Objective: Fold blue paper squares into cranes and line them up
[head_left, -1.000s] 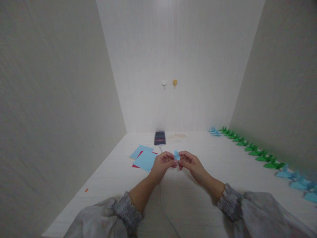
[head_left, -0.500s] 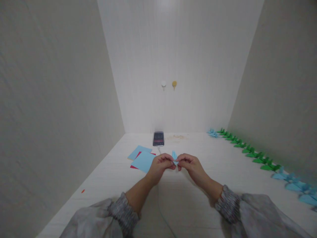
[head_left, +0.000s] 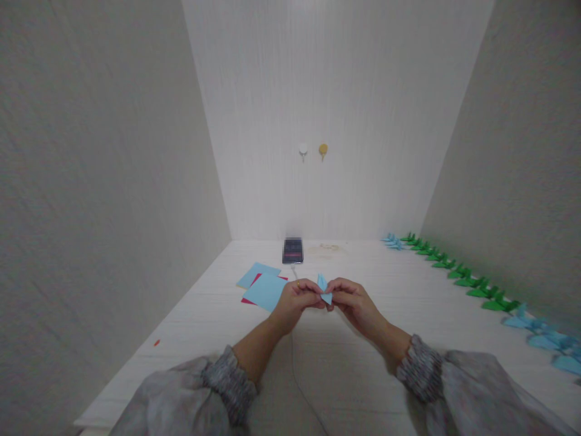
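Observation:
A small folded piece of light blue paper (head_left: pixel 324 288) is pinched between both of my hands, held above the white table (head_left: pixel 204 327). My left hand (head_left: pixel 297 300) grips its left side with closed fingers; a ring shows on one finger. My right hand (head_left: pixel 353 301) pinches its right side, fingers curled. The fingertips of the two hands nearly touch.
Flat blue and red paper sheets (head_left: pixel 264 287) lie to the left of my hands. A phone (head_left: pixel 293 250) stands at the back with a cable (head_left: pixel 303 387) running toward me. A row of green folded figures (head_left: pixel 458 271) and blue folded figures (head_left: pixel 540 330) lines the right wall. Two hooks (head_left: pixel 313 149) are on the back wall.
Both hands have stayed together on the blue paper; its tip now points a little more upward and the fingers have shifted slightly on it.

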Demonstrator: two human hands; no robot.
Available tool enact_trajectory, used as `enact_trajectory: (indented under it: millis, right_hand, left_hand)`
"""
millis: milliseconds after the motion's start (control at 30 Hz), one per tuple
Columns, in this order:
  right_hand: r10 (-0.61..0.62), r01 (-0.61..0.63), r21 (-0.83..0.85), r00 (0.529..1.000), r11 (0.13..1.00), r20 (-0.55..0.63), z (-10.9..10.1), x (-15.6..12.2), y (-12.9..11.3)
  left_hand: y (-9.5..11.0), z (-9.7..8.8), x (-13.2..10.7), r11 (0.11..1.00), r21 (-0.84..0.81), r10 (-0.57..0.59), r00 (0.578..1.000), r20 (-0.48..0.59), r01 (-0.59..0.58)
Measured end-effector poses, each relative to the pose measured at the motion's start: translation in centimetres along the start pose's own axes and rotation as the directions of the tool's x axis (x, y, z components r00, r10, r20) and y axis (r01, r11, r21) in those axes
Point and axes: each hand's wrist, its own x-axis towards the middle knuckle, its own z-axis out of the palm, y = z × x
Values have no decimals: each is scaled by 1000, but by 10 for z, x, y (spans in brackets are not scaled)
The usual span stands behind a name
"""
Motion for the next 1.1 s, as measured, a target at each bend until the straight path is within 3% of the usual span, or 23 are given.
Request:
enact_trajectory:
  millis: [367,567,1100]
  right_hand:
    - [-37,37,-21,999,999,31,-2,2,2]
    - [-65,61,-149,998,987,-22,2,2,1]
    - [-103,103,10,995,995,-13,-1,7,9]
  left_hand:
    - [0,-4,0,1000,-2,25,1000,16,-25]
    - [0,-4,2,989,132,77,996,-43,-70]
    - [-3,-5,7,996,46,83,996,-42,-81]
